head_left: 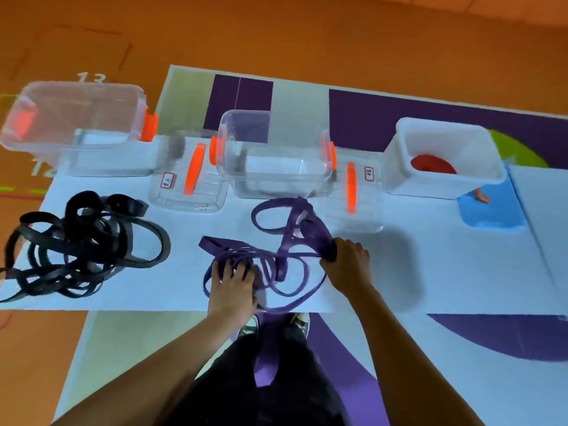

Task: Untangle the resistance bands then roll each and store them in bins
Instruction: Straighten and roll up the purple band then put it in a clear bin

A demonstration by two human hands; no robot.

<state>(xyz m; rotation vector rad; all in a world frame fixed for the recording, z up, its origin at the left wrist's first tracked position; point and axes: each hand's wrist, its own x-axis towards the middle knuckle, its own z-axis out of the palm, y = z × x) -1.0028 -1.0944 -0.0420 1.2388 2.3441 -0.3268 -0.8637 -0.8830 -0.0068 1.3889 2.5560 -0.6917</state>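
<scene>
A tangle of purple resistance bands (276,241) lies at the middle of the white table (430,256). My left hand (233,287) presses down on the tangle's near left loops, fingers spread over them. My right hand (347,265) is closed around a wide purple strap at the tangle's right side. One purple end hangs over the table's front edge. A separate heap of black bands (83,244) sits at the left. Three bins stand at the back: a clear one at the left (92,127), a clear one in the middle (273,155), and a white one (445,158) holding a red rolled band (433,164).
Two clear lids with orange handles (190,179) (353,198) lie flat beside the clear bins. A blue patch with a small orange piece (481,196) is in front of the white bin. The table's front edge runs just past my left hand.
</scene>
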